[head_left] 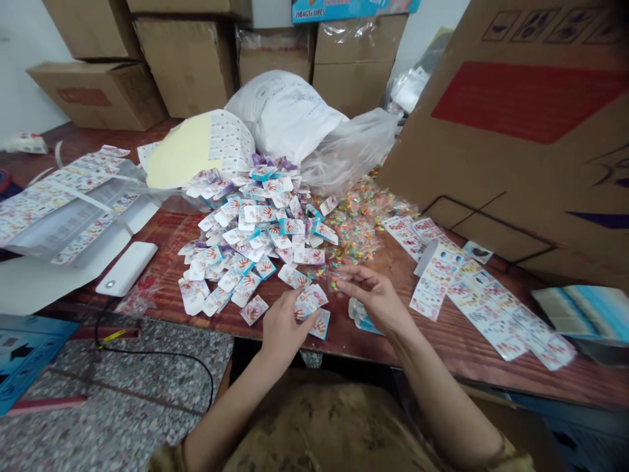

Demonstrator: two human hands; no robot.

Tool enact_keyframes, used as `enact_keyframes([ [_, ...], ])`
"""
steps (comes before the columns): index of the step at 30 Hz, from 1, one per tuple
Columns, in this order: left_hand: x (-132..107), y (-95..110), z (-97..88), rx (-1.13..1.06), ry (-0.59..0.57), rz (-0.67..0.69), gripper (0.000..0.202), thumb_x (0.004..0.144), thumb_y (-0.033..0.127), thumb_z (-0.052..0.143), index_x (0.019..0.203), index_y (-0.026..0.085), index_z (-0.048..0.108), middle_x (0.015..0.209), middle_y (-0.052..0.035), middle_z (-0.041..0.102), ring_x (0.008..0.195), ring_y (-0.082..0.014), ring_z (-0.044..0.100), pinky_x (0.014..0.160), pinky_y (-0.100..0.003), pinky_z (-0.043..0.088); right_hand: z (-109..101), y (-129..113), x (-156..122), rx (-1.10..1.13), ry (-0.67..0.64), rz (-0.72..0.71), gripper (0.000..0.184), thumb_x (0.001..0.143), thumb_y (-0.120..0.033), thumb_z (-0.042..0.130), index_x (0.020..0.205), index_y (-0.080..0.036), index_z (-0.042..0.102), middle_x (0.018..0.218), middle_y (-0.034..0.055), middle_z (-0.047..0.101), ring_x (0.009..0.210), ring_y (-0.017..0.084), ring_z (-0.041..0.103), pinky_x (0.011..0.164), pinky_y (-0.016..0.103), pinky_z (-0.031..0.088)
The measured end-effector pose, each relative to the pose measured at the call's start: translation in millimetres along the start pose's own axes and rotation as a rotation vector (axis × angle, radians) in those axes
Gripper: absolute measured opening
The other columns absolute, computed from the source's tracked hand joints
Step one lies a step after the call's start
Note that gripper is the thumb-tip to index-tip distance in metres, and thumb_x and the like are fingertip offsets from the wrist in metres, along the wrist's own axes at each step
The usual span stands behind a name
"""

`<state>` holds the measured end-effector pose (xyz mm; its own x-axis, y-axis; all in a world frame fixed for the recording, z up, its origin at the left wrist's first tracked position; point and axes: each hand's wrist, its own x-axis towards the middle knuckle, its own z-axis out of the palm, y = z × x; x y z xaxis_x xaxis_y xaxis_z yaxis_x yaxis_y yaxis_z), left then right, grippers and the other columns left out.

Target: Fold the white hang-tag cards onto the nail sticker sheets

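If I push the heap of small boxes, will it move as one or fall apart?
The boxes would probably scatter rather than move together, since they lie loose, overlapping at many angles. They look like thin card, so each is likely light and easily crushed. Their protruding white flaps may catch on neighbours.

I see a narrow lane of bare table point(459, 356) between the right hand point(371, 292) and the stickers point(484, 305); another runs between the power bank point(126, 269) and the packet pile point(260, 214). The carton point(496, 160) blocks my right, the sack point(282, 108) the back.
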<state>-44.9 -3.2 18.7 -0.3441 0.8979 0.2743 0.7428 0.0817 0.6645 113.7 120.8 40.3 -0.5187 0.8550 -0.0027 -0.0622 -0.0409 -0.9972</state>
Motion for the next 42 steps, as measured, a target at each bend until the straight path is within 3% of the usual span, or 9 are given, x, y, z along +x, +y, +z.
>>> enact_keyframes([
  [6, 2, 7, 5.8, -0.007, 0.032, 0.061, 0.037, 0.078, 0.023, 0.073, 0.112, 0.017, 0.059, 0.105, -0.0073, 0.072, 0.095, -0.0249, 0.070, 0.081, -0.035, 0.056, 24, -12, -23, -0.363, 0.005, -0.213, 0.020, 0.082, -0.032, 0.071, 0.098, -0.021, 0.070, 0.085, 0.0051, 0.074, 0.077, 0.020, 0.070, 0.073, 0.033, 0.056],
  [11, -1, 11, 8.1, 0.018, 0.023, 0.094, 0.034, 0.078, 0.020, 0.073, 0.110, 0.019, 0.060, 0.101, -0.0059, 0.072, 0.091, -0.0237, 0.070, 0.078, -0.033, 0.056, 27, -6, -24, -0.635, -0.008, -0.423, 0.014, 0.089, -0.026, 0.060, 0.095, -0.021, 0.072, 0.082, 0.0056, 0.070, 0.077, 0.019, 0.067, 0.071, 0.032, 0.055],
  [13, -1, 13, 7.1, -0.006, 0.007, 0.087, 0.036, 0.078, 0.024, 0.074, 0.111, 0.019, 0.060, 0.102, -0.0062, 0.072, 0.090, -0.0237, 0.071, 0.076, -0.032, 0.056, 26, -6, -25, -0.673, 0.006, -0.453, 0.019, 0.090, -0.024, 0.059, 0.105, -0.022, 0.069, 0.082, 0.0040, 0.070, 0.078, 0.019, 0.068, 0.085, 0.038, 0.055],
  [16, 1, 17, 2.9, -0.064, -0.044, 0.065, 0.032, 0.082, 0.026, 0.071, 0.111, 0.019, 0.060, 0.103, -0.0063, 0.073, 0.089, -0.0234, 0.071, 0.074, -0.031, 0.055, 26, -9, -27, -0.733, -0.011, -0.520, 0.033, 0.092, -0.018, 0.054, 0.122, -0.027, 0.061, 0.086, 0.0003, 0.072, 0.083, 0.018, 0.070, 0.109, 0.052, 0.039],
  [19, 4, 20, -1.3, -0.122, -0.079, 0.039, 0.027, 0.087, 0.025, 0.066, 0.112, 0.019, 0.061, 0.104, -0.0062, 0.073, 0.091, -0.0230, 0.071, 0.075, -0.030, 0.054, 26, -13, -29, -0.800, -0.061, -0.604, 0.044, 0.092, -0.011, 0.047, 0.130, -0.031, 0.055, 0.093, 0.0002, 0.072, 0.089, 0.017, 0.069, 0.112, 0.054, 0.035],
  [28, 6, 25, -2.8, -0.397, -0.077, -0.112, 0.034, 0.082, 0.037, 0.071, 0.110, 0.020, 0.062, 0.101, -0.0060, 0.074, 0.091, -0.0237, 0.071, 0.079, -0.033, 0.053, 25, -24, -37, -0.698, -0.054, -0.560, 0.053, 0.092, -0.010, 0.049, 0.140, -0.033, 0.043, 0.091, -0.0009, 0.070, 0.089, 0.016, 0.069, 0.111, 0.053, 0.037],
  [31, 7, 27, -3.7, -0.449, -0.057, -0.100, 0.036, 0.084, 0.039, 0.069, 0.114, 0.021, 0.059, 0.104, -0.0061, 0.073, 0.097, -0.0234, 0.069, 0.082, -0.033, 0.052, 27, -26, -39, -0.673, 0.031, -0.600, 0.057, 0.091, -0.009, 0.050, 0.141, -0.033, 0.042, 0.095, 0.0008, 0.068, 0.088, 0.016, 0.068, 0.106, 0.048, 0.043],
  [37, 7, 29, -2.7, -0.464, -0.052, -0.006, 0.028, 0.087, 0.038, 0.065, 0.109, 0.021, 0.060, 0.099, -0.0044, 0.071, 0.086, -0.0200, 0.069, 0.077, -0.031, 0.052, 31, -27, -41, -0.548, -0.082, -0.585, 0.060, 0.092, -0.008, 0.043, 0.147, -0.030, 0.034, 0.095, 0.0032, 0.066, 0.089, 0.016, 0.067, 0.087, 0.036, 0.056],
  [42, 5, 35, 1.5, -0.661, 0.086, 0.000, 0.030, 0.088, 0.036, 0.063, 0.113, 0.020, 0.057, 0.106, -0.0072, 0.068, 0.096, -0.0195, 0.068, 0.082, -0.030, 0.054, 35, -26, -44, -0.544, 0.161, -0.581, 0.056, 0.090, -0.015, 0.058, 0.141, -0.030, 0.042, 0.101, 0.0043, 0.068, 0.090, 0.017, 0.068, 0.085, 0.034, 0.056],
])
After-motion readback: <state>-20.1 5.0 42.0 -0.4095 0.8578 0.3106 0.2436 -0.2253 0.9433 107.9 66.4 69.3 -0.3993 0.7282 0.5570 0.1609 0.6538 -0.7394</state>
